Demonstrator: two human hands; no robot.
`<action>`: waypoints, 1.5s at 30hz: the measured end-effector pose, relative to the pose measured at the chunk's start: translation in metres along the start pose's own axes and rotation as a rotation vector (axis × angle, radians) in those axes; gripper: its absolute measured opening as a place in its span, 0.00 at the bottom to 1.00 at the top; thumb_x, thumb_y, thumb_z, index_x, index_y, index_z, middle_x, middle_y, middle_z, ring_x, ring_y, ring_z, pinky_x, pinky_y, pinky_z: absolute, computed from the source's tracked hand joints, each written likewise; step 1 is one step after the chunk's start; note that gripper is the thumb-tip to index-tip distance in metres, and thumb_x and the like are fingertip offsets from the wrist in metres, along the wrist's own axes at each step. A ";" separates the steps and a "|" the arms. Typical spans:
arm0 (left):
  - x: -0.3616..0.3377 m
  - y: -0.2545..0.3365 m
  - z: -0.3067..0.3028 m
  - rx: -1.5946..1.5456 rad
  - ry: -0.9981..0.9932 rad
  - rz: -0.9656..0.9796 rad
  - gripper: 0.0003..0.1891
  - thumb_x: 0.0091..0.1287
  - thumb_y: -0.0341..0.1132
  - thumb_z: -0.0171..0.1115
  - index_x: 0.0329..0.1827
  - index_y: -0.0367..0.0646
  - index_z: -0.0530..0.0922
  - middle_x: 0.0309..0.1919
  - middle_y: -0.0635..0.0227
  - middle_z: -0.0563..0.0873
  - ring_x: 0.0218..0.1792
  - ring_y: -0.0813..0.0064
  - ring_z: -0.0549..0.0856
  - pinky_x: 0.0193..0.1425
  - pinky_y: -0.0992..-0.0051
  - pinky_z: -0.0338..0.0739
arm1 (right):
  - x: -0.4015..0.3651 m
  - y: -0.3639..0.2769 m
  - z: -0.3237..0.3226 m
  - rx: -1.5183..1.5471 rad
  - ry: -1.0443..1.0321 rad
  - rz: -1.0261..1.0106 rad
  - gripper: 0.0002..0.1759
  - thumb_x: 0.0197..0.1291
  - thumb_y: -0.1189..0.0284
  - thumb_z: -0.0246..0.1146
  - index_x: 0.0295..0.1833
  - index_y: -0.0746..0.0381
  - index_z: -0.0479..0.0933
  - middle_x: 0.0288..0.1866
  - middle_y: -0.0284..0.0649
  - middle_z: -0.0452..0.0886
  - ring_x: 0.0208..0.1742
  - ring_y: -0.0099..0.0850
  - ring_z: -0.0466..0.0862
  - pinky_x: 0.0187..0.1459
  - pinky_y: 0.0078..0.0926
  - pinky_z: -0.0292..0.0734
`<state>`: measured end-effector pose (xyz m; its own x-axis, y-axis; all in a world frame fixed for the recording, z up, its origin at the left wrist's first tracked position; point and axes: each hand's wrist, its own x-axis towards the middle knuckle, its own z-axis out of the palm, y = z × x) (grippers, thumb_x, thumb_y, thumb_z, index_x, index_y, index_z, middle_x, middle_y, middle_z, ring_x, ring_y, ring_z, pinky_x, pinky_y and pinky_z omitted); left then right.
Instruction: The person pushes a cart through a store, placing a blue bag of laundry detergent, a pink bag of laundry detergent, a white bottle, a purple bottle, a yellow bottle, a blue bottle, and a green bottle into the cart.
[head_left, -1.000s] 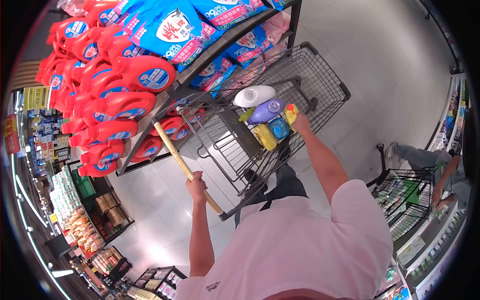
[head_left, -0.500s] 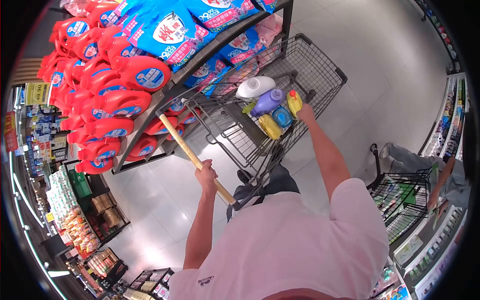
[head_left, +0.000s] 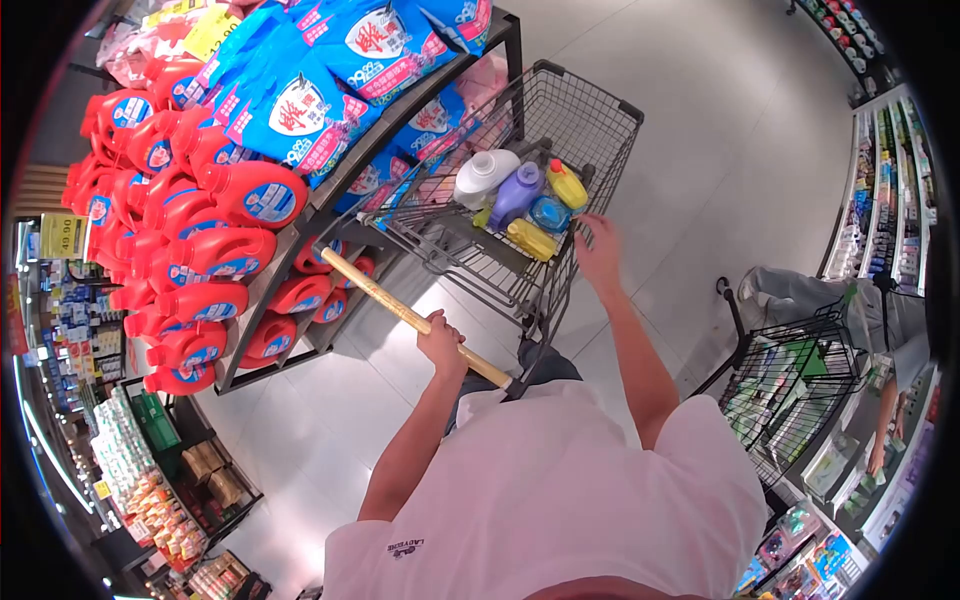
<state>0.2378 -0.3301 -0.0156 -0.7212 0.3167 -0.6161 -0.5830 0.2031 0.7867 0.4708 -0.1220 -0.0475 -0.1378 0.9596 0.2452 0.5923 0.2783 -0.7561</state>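
Note:
My left hand is wrapped around the yellow handlebar of a dark wire shopping cart. Just outside the cart's right side, my right hand holds nothing, its fingers loosely apart close to the rim. Grouped in the cart are a white bottle, a purple bottle and a yellow bottle with a red cap. A blue pack and a yellow pack lie nearest my right hand.
Left of the cart, a display rack carries red detergent jugs and blue bags. At right, another person's arm shows beside a second cart. Stocked shelves line the far right.
My right hand has let go of the yellow bottle and drawn back toward me. That bottle now lies in the cart. My left hand keeps its hold on the handlebar.

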 end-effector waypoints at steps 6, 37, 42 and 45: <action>0.013 -0.005 0.029 -0.017 -0.104 0.053 0.11 0.68 0.26 0.53 0.51 0.32 0.75 0.19 0.71 0.71 0.15 0.79 0.71 0.21 0.73 0.72 | -0.052 -0.051 -0.011 0.106 -0.100 0.008 0.15 0.61 0.75 0.66 0.54 0.61 0.81 0.59 0.47 0.79 0.61 0.47 0.79 0.61 0.42 0.75; 0.211 0.164 0.136 0.353 -0.385 0.941 0.32 0.79 0.46 0.53 0.75 0.29 0.61 0.66 0.42 0.73 0.69 0.49 0.71 0.73 0.57 0.64 | 0.012 -0.082 0.031 -0.668 -0.142 0.433 0.33 0.78 0.51 0.44 0.37 0.62 0.87 0.33 0.55 0.86 0.37 0.57 0.85 0.44 0.55 0.77; 0.191 0.158 0.149 0.993 -0.434 1.237 0.32 0.73 0.44 0.60 0.74 0.34 0.66 0.71 0.49 0.70 0.71 0.48 0.68 0.72 0.49 0.65 | 0.027 -0.062 0.013 -0.683 -0.100 0.454 0.27 0.74 0.53 0.50 0.38 0.61 0.87 0.35 0.52 0.87 0.39 0.54 0.86 0.44 0.54 0.78; 0.184 0.158 0.160 1.053 -0.440 1.324 0.29 0.71 0.43 0.62 0.70 0.35 0.69 0.71 0.54 0.72 0.71 0.51 0.69 0.71 0.49 0.66 | 0.041 -0.045 0.005 -0.653 -0.088 0.449 0.22 0.70 0.55 0.55 0.40 0.60 0.86 0.35 0.51 0.87 0.39 0.54 0.86 0.45 0.54 0.78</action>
<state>0.0724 -0.0914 0.0016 -0.2179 0.9215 0.3216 0.8635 0.0284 0.5036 0.4346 -0.0954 -0.0064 0.1783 0.9816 -0.0678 0.9479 -0.1898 -0.2560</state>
